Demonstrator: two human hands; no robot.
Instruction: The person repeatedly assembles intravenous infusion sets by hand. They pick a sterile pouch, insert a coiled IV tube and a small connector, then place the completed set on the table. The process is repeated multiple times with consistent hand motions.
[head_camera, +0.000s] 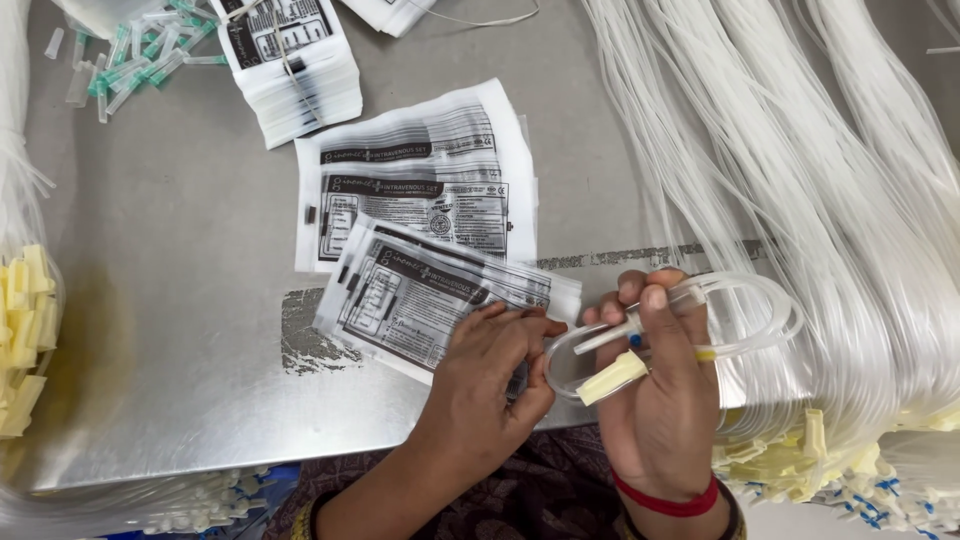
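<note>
- The right hand (660, 400) grips a coiled tube set (690, 320): its fingers (655, 300) curl over the loop and pinch a white fitting, with a pale yellow cap (612, 377) sticking out to the lower left
- The left hand (490, 370) rests on the near end of a printed pouch (440, 295) on the counter (180, 250); its fingers (530, 325) are bent and pinch the pouch edge, whether the mouth is parted cannot be told
- The coil lies just right of the pouch's near end, nearly touching the left hand; the loop's long axis runs left to right, the pouch's long axis slants from upper left to lower right toward the coil
- The right hand carries the coil; the left is the nearer one to the pouch
- A second pouch (420, 180) lies flat behind, a stack (295, 70) farther back, loose tubing bundles (800, 150) to the right, yellow caps (20, 330) at the left edge
</note>
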